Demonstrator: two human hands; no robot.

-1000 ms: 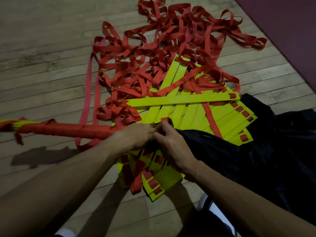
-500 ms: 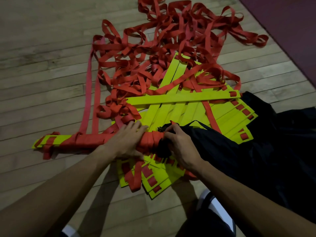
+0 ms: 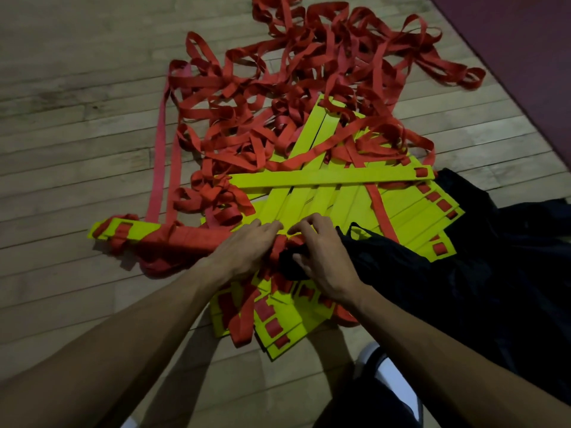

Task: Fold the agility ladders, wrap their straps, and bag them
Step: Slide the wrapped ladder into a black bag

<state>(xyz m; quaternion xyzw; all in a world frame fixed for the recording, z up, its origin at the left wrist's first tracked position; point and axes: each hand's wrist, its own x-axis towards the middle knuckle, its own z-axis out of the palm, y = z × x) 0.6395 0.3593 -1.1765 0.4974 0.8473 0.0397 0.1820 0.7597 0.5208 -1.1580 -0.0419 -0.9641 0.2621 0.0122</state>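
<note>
A folded ladder bundle (image 3: 173,237), yellow rungs wrapped in red strap, lies across the floor at the left. My left hand (image 3: 247,248) grips its right end. My right hand (image 3: 321,261) pinches the mouth of the black bag (image 3: 463,288), which sits against that end of the bundle. Beneath both hands lies a loose fan of yellow rungs (image 3: 333,193). Behind it spreads a big tangle of red straps (image 3: 293,97).
Everything rests on a wooden plank floor (image 3: 77,118). A dark red mat (image 3: 525,57) borders the floor at the upper right. My shoe (image 3: 383,372) shows at the bottom, near the fanned rungs. Two straps run straight back from the bundle at the left.
The wrapped bundle has slid to the right, toward the bag's mouth. My left hand moved along it to its right end, and my right hand shifted its pinch on the bag's opening.
</note>
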